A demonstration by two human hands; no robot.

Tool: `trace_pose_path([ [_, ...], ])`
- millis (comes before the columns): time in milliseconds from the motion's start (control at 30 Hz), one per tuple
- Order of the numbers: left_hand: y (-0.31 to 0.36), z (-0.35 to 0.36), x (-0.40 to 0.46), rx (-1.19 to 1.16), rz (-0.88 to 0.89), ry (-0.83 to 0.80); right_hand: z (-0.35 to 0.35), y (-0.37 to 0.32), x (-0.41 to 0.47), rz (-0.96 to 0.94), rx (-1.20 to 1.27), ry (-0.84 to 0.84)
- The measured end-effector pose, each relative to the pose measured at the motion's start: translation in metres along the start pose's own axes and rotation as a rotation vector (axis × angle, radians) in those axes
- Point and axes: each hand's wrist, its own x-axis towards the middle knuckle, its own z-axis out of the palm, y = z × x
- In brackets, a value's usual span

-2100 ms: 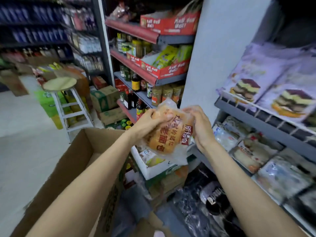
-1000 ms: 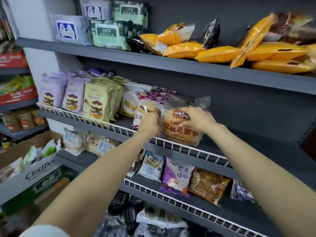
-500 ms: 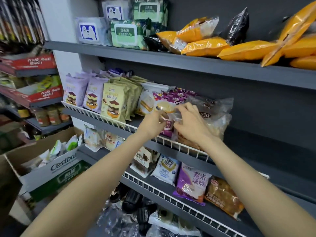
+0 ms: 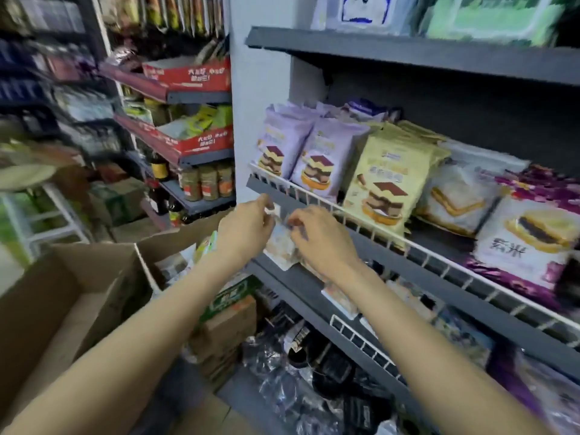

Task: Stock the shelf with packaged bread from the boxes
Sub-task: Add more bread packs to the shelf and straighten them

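1. Both hands have dropped from the middle shelf (image 4: pixel 408 246) to the lower shelf's left end.
2. Left hand (image 4: pixel 243 232) and right hand (image 4: pixel 320 238) each pinch a clear bread pack (image 4: pixel 279 246) there.
3. Open box (image 4: pixel 94 277) sits beside it.

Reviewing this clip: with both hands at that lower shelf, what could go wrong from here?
1. The clear bread packet that the left hand and right hand are touching sits at the lower shelf's front edge; it may slip off toward the cardboard box.
2. The hands work right below the wire rail; lifting them could catch it or jostle the yellow cake bag.
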Motion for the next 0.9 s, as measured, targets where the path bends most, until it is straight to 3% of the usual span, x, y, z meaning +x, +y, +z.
trace_pose_path([
  [167,-0.131,0.011,0.024,0.014,-0.200,-0.048,0.109,-0.037,0.077,-0.011,0.014,-0.180],
  [333,-0.231,0.056,0.070,0.099,-0.340,-0.271,0.216,-0.033,0.156,0.096,0.068,-0.375],
  [467,-0.293,0.105,0.123,0.267,-0.259,-0.506,0.307,0.006,0.223,0.266,0.181,-0.548],
  [667,-0.353,0.177,0.182,0.464,0.060,-0.800,0.398,0.067,0.292,0.505,0.303,-0.690],
  [800,-0.374,0.212,0.204,0.285,-0.039,-0.925,0.428,0.084,0.314,0.506,0.204,-0.751],
  [900,-0.383,0.225,0.211,0.230,-0.080,-0.823,0.440,0.088,0.323,0.507,0.107,-0.760],
])
